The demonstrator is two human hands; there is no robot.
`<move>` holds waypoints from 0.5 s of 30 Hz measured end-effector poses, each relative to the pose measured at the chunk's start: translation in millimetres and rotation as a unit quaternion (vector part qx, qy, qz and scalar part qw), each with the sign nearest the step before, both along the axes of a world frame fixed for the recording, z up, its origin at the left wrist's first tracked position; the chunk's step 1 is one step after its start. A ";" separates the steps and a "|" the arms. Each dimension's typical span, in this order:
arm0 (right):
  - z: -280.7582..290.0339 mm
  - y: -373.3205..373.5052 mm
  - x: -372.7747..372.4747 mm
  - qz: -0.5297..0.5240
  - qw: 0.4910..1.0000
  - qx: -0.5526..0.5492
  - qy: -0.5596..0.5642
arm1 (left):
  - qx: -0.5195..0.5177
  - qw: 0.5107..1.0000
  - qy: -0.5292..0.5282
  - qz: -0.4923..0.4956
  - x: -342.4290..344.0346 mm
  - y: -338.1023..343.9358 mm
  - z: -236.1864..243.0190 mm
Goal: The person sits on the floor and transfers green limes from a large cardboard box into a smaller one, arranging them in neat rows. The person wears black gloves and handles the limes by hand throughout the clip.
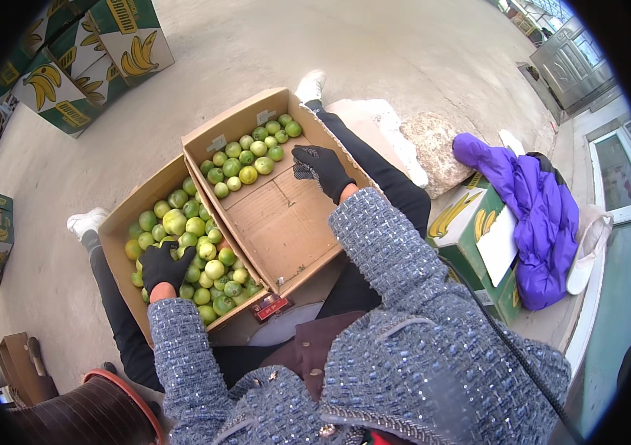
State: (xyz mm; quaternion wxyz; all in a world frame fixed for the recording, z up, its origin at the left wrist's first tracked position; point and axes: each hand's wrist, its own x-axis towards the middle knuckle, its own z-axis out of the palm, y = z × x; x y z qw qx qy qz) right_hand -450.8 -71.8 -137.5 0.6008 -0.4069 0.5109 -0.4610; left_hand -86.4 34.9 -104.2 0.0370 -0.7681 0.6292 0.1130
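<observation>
My left hand [165,265], in a black glove, lies on a heap of green tomatoes [174,222] in the left cardboard box [119,215]. Its thumb and fingers are spread over the fruit. Over the right cardboard box [260,230], near its right wall, hovers my gloved right hand [320,170]. Its fingers are curled together, and whatever they may hold is hidden. Rows of green tomatoes [258,148] line the far end of that box, while bare cardboard shows in its nearer part. Some of the fruit is yellowish.
The boxes sit between my outstretched legs. Banana cartons [133,44] are stacked at the far left. On the right, a purple jacket [530,215] drapes over another banana carton [471,222], beside a pale stone-like lump [430,152]. A brown round container [89,411] stands at lower left.
</observation>
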 end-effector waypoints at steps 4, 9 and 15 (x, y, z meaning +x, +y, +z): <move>6.9 23.4 16.7 -0.020 0.998 0.033 -0.042 | 0.033 0.999 0.019 -0.019 21.1 1.9 -7.2; -17.6 20.2 15.7 0.017 0.988 -0.047 0.148 | 0.039 0.987 0.151 -0.037 27.4 1.5 -6.5; -32.2 12.0 17.3 0.040 0.964 -0.097 0.243 | -0.036 0.979 0.184 -0.075 20.5 10.3 0.0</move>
